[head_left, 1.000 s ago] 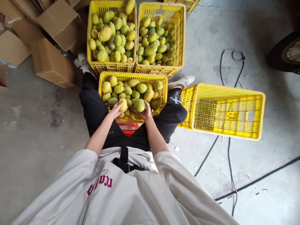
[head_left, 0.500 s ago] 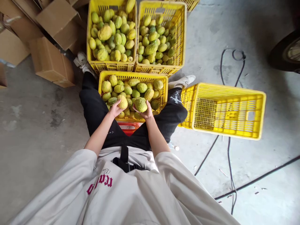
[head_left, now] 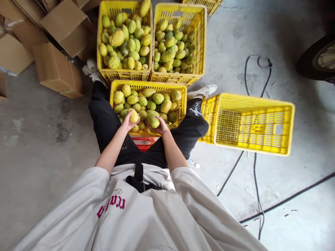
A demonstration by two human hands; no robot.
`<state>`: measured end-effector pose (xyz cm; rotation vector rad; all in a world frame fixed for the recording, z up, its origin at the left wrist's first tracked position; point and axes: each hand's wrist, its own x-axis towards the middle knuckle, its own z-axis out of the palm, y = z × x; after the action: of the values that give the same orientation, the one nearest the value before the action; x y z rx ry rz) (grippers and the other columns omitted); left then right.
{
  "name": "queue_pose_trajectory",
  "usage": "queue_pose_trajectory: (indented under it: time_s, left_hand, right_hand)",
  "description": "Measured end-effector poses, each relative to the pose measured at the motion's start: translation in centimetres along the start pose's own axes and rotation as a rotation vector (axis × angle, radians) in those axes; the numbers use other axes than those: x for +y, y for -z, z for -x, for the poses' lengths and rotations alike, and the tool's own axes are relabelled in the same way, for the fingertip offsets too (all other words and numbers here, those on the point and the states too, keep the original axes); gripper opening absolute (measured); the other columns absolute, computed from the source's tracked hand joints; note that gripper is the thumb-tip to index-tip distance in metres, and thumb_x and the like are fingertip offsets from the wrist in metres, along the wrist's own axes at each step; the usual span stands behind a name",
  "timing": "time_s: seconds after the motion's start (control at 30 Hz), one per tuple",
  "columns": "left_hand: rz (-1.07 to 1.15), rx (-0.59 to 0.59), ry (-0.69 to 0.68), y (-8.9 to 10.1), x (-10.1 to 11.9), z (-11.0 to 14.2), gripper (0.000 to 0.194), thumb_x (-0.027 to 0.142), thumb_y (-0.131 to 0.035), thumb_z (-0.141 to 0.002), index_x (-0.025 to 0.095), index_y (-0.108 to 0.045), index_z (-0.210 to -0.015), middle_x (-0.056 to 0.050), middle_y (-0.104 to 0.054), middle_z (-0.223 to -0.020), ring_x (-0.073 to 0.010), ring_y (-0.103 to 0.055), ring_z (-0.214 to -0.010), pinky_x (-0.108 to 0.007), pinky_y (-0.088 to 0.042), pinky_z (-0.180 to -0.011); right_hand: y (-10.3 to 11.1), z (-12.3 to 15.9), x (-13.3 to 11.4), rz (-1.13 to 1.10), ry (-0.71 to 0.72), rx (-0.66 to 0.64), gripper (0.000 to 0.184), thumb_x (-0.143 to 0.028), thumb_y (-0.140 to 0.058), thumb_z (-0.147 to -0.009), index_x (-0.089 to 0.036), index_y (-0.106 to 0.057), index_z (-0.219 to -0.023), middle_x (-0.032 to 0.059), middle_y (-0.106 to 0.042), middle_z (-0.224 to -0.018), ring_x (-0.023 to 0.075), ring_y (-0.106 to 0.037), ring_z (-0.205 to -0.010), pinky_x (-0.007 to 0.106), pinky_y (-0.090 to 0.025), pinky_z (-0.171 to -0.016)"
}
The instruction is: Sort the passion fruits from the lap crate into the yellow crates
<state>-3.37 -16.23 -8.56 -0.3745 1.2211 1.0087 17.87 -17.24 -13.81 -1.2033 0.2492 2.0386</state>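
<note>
Between my legs stands a yellow plastic crate (head_left: pixel 184 104) with a layer of bumpy yellow-green citrons (head_left: pixel 158 98). Over its near side, my left hand (head_left: pixel 127 122) is closed around a yellow citron (head_left: pixel 133 116). A short way to the right, my right hand (head_left: pixel 162 126) grips a greener, knobbly citron (head_left: pixel 153 120) from its right side. The two held fruits are apart, just above the others. Some of my fingers are hidden beneath the fruit.
Two fuller yellow crates, a left one (head_left: pixel 100 45) and a right one (head_left: pixel 202 45), adjoin at the back. A yellow crate (head_left: pixel 261 132) lies tipped at right. Cardboard boxes (head_left: pixel 56 69) crowd the upper left. Black cables (head_left: pixel 255 181) cross the floor near a wheel (head_left: pixel 319 61).
My right hand has shifted slightly left, and its citron has turned and come closer to the left one. My left hand has moved slightly left with its citron.
</note>
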Motion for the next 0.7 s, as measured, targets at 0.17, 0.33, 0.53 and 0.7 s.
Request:
queue_pose_trajectory:
  time_s: [0.17,0.33,0.53,0.7]
  left_hand:
    - [0.035,-0.108,-0.025,0.2,0.2,0.5,0.039,0.043,-0.049,-0.120,0.020,-0.078,-0.132,-0.013,-0.083,-0.106,-0.0302,-0.087,-0.113,-0.043,-0.076,-0.099]
    - [0.066,-0.077,-0.037,0.3,0.1,0.0,0.024,0.037,-0.069,-0.115,0.024,-0.076,-0.134,-0.010,-0.083,-0.111,-0.0308,-0.087,-0.117,-0.046,-0.076,-0.106]
    - [0.072,0.007,-0.090,0.3,0.0,-1.0,0.024,0.026,-0.080,-0.110,0.028,-0.076,-0.134,-0.004,-0.081,-0.105,-0.0202,-0.083,-0.095,-0.033,-0.075,-0.096]
    - [0.015,-0.003,-0.056,0.2,-0.2,-1.1,0.022,0.023,-0.078,-0.112,0.024,-0.077,-0.134,-0.004,-0.080,-0.103,-0.0173,-0.081,-0.089,-0.028,-0.073,-0.088]
  right_hand:
    - [0.3,-0.2,-0.2,-0.050,0.013,-0.076,0.025,-0.039,-0.059,-0.107,-0.025,-0.073,-0.122,0.0091,-0.089,-0.101,0.0347,-0.086,-0.127,0.059,-0.075,-0.112]
    - [0.7,-0.8,-0.3,-0.117,0.111,-0.132,0.032,-0.044,-0.056,-0.107,-0.023,-0.075,-0.122,0.0098,-0.088,-0.102,0.0344,-0.087,-0.123,0.058,-0.075,-0.111]
    - [0.8,-1.2,-0.4,-0.183,0.201,-0.003,0.020,-0.050,-0.075,-0.104,-0.031,-0.072,-0.108,0.0015,-0.085,-0.091,0.0281,-0.086,-0.091,0.050,-0.081,-0.100]
    - [0.1,-0.7,-0.2,-0.018,0.173,0.020,0.014,-0.038,-0.074,-0.103,-0.029,-0.072,-0.114,0.0029,-0.087,-0.096,0.0313,-0.089,-0.110,0.054,-0.079,-0.107]
